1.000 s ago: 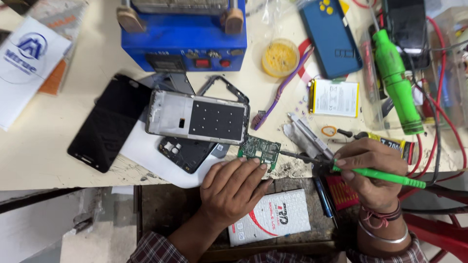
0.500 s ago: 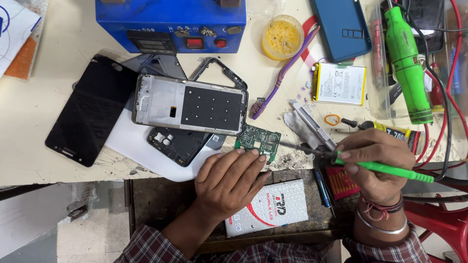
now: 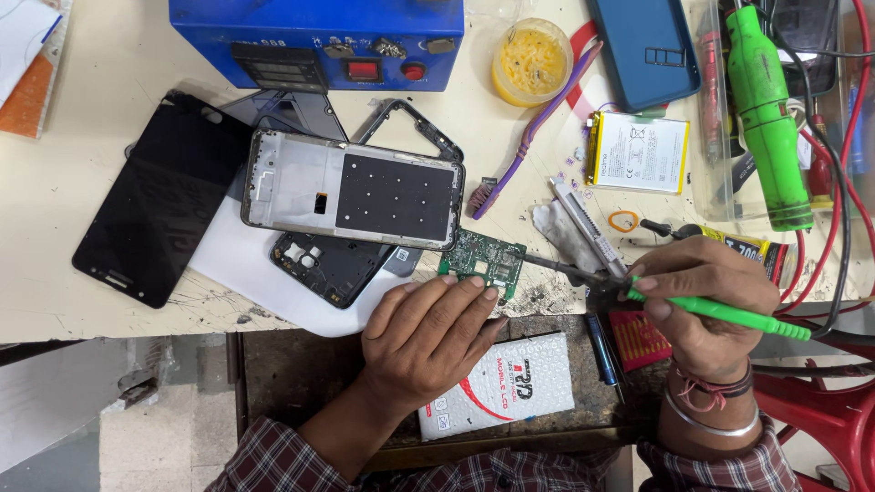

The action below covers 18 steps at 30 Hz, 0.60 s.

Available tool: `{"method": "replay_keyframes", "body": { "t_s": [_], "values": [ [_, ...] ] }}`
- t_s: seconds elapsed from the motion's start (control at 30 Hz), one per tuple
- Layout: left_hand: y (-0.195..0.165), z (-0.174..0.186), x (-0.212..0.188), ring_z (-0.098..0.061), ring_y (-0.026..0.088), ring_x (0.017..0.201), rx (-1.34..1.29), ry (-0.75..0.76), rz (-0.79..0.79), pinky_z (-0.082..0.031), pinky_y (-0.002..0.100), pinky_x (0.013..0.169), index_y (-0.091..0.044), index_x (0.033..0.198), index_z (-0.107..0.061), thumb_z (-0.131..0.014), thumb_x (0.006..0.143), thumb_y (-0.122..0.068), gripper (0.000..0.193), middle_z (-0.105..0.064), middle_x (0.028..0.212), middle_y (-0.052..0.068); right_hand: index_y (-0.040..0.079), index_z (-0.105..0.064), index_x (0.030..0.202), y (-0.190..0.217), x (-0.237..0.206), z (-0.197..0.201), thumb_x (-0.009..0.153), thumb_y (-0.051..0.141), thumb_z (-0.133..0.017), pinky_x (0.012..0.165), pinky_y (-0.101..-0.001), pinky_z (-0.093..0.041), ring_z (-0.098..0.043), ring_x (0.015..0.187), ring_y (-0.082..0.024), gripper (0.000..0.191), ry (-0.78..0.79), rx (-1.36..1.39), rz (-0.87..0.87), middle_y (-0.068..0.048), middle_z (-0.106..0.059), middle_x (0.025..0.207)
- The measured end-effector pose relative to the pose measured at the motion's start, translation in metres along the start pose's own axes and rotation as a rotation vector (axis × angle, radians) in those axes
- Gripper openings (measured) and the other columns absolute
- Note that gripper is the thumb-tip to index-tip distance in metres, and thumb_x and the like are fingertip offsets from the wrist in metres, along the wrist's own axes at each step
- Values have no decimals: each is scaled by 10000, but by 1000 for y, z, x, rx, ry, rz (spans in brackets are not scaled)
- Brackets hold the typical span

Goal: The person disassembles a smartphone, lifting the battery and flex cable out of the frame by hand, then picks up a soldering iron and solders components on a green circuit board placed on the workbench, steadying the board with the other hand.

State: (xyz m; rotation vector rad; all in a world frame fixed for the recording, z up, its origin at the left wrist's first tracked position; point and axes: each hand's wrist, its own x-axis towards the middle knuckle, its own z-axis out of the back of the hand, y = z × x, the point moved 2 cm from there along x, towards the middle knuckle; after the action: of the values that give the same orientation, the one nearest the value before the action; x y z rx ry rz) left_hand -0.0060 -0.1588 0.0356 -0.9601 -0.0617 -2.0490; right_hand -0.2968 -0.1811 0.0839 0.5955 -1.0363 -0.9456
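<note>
Two bare hands are seen at the near edge of a cluttered workbench (image 3: 82, 55) in the single head view. The left hand (image 3: 428, 333) is laid flat, palm down, its fingers loosely spread, and its fingertips (image 3: 474, 283) are pressed on the near edge of a small green circuit board (image 3: 480, 259). The board is set just below the right end of a grey phone frame (image 3: 355, 189), with its long axis running roughly left to right.

The right hand (image 3: 706, 310) is closed around the green handle of a soldering iron (image 3: 720, 312), held like a pen. The iron's long axis is laid almost level, slightly tilted, the cord end at the right and the dark tip pointing left; the tip is brought to the right edge of the board, though actual contact cannot be told.

A black phone screen (image 3: 155, 210) is seen well to the left, a blue machine (image 3: 319, 41) at the far edge, a yellow paste tub (image 3: 531, 59) beside it, and a flat battery (image 3: 638, 151) beyond the right hand. A white padded packet (image 3: 501, 387) is lying under the left wrist.
</note>
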Motion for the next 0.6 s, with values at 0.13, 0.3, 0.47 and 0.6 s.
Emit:
{"method": "replay_keyframes", "body": {
  "t_s": [0.13,0.3,0.47,0.6],
  "values": [
    [1,-1,-1,-644,152,1162,-12,12,1,-487,352,955,-189,1196,-777,-845,946,-370,316,-714,1246,-36,24,-712,927,0,0,0,846,104,-705,665,-251,-585,-727,747,-184,115,29,8,13,-147,-702,896],
    [0,-1,-1,-643,150,1166,0,8,-5,-489,350,964,-196,1195,-777,-842,950,-377,312,-713,1249,-40,28,-714,930,0,-1,0,889,144,-712,680,-258,-593,-734,765,-187,123,44,11,21,-147,-703,869],
    [0,-1,-1,-643,146,1163,10,9,-5,-488,348,966,-199,1192,-781,-841,951,-374,303,-714,1246,-43,29,-714,926,-1,-1,-1,891,155,-720,664,-247,-584,-730,755,-182,131,28,1,3,-152,-706,870],
    [0,-2,-1,-645,146,1157,10,10,-3,-486,347,970,-201,1189,-782,-838,949,-378,303,-717,1240,-46,29,-718,929,-1,-2,0,888,162,-715,665,-243,-576,-725,752,-183,139,21,-15,1,-158,-707,876]
  ]
}}
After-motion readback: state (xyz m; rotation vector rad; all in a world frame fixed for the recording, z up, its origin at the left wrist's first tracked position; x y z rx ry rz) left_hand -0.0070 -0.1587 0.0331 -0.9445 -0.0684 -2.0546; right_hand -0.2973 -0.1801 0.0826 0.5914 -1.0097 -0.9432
